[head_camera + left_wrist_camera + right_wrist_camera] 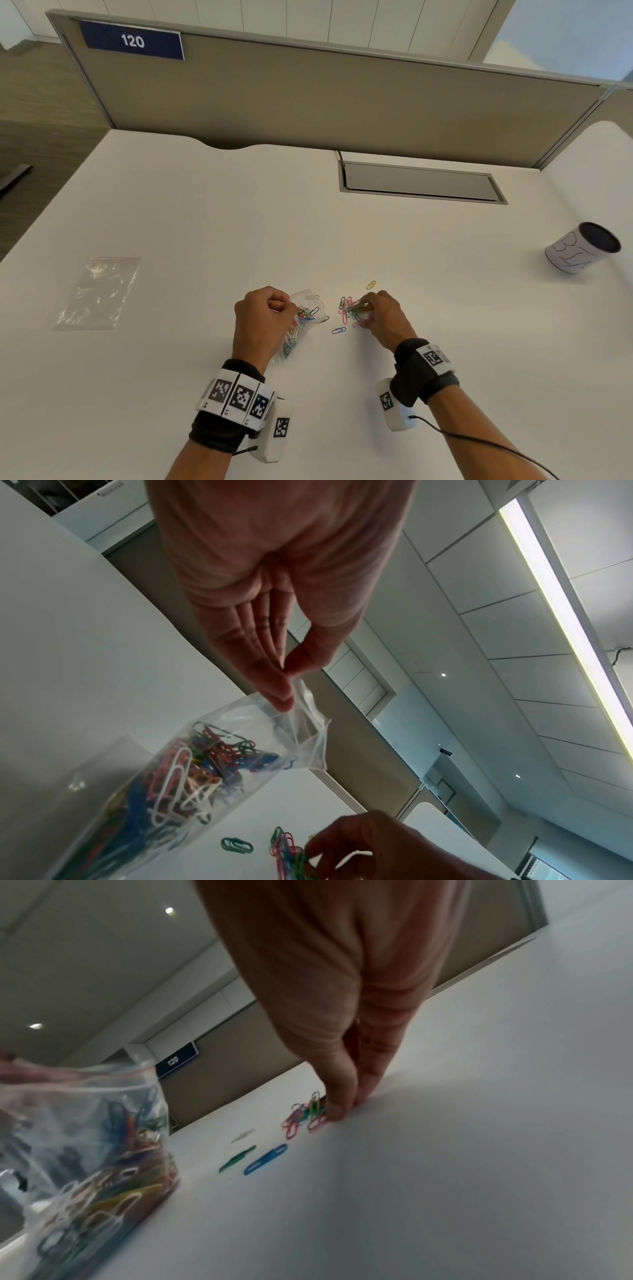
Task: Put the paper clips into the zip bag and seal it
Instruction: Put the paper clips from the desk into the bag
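Plainly the job is well past halfway. The zip bag [301, 320] already carries a thick tangle of coloured clips [192, 772], and its mouth stands open, so the sealing is not yet done. What is left, as far as I can judge, is a small cluster of paper clips [349, 308] on the white desk [445, 325], plus a few strays: a blue clip [338, 330] nearer the person, a yellow clip [371, 284] just beyond the cluster, and a green clip [237, 844] lying between bag and cluster.

The left hand [262, 320] serves as the holding grip: in the left wrist view the thumb and fingertips [279, 696] pinch the bag's upper edge and lift it, keeping the opening turned toward the loose clips. The bag's filled bottom rests on the desk beside that wrist.

The right hand [383, 317] is down on the cluster. In the right wrist view its thumb and fingers [339, 1096] are drawn together at the desk surface, touching the near edge of the clips; the picture is blurred, so I cannot tell whether any clip is actually gripped or merely being gathered.

The cluster lies just beside the bag's mouth, so the carry across should be short. A second, flat bag [97, 293] lies well apart on the left, and a paper-wrapped cup [582, 248] stands far right.
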Action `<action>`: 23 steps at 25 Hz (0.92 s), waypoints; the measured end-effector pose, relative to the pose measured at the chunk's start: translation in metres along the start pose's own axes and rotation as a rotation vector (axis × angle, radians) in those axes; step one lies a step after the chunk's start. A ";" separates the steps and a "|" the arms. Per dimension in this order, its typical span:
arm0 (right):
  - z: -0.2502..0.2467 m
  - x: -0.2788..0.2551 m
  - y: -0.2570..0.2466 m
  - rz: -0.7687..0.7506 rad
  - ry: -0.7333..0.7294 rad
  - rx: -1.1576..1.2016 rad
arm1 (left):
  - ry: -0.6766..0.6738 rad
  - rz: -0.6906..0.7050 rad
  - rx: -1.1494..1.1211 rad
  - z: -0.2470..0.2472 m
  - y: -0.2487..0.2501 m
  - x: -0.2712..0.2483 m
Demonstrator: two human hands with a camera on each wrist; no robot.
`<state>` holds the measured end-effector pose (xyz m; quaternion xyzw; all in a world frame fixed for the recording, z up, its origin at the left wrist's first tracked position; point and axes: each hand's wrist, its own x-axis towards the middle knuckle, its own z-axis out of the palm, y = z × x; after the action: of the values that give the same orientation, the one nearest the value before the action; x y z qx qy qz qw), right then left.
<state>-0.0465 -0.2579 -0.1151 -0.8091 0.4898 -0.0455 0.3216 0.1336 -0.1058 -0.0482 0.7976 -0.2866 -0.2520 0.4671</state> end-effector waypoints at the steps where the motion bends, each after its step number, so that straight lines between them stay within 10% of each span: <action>1: 0.002 0.001 -0.003 -0.030 0.024 0.013 | 0.002 0.000 -0.001 0.000 0.000 0.000; 8: -0.009 0.009 -0.002 -0.333 -0.291 -0.360 | 0.012 -0.007 0.015 -0.003 -0.001 0.002; 23: 0.009 0.006 -0.002 -0.409 -0.022 -0.420 | 0.005 -0.006 0.011 -0.003 0.000 0.001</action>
<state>-0.0382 -0.2580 -0.1228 -0.9404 0.3115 0.0020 0.1365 0.1366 -0.1049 -0.0466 0.8018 -0.2843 -0.2500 0.4624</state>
